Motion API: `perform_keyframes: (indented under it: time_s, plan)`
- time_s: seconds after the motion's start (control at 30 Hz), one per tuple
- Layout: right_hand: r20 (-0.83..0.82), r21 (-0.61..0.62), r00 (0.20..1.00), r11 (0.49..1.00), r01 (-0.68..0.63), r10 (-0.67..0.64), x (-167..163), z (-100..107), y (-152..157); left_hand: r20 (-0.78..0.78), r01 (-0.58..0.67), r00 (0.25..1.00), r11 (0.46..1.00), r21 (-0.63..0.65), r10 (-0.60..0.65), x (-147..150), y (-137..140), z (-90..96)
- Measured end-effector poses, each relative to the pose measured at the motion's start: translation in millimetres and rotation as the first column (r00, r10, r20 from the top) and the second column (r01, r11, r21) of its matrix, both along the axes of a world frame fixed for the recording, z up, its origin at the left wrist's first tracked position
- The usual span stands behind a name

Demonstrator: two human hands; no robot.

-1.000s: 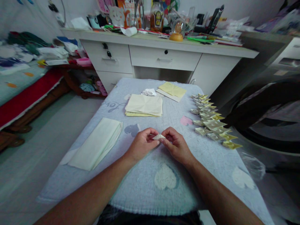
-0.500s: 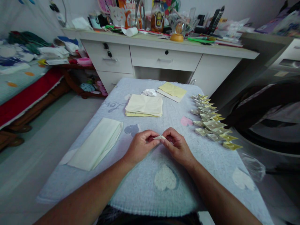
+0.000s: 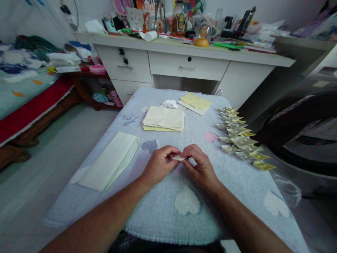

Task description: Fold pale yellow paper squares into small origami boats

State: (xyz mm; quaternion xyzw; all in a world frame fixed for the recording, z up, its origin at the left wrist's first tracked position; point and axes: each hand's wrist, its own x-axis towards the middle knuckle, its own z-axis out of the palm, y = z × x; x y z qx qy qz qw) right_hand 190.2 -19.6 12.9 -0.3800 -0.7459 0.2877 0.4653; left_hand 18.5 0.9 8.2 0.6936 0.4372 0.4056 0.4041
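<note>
Head view: amber-filled jar (image 3: 179,21) beyond hand-held folded paper (image 3: 178,158)

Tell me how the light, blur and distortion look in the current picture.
Head view: soft light on the cloth, deep shade around the washing machine; head view: wide-angle distortion, the edges stretched and the bed soft; head view: the folded paper between the fingers too small for fine folds to read.
</note>
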Motion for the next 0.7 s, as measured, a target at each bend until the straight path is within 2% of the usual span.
perform_keyframes:
  time_s: [0.17,0.4,0.7]
  plan:
    - [0.057,0.018,0.998,1.000,0.016,-0.017,-0.2,-2.1,-0.4,-0.037,-0.006,0.999,0.995,0.095,0.009,-0.2,-2.1,3.1]
    - [0.097,0.131,0.994,0.990,0.041,-0.054,-1.2,-7.3,-0.4,0.011,-0.077,0.997,0.993,0.088,0.076,-0.5,-4.4,0.7]
    - [0.149,0.203,0.986,0.978,0.041,-0.072,0.8,-7.9,-1.8,-0.063,-0.096,0.992,0.977,0.188,0.110,-2.3,-5.6,0.8]
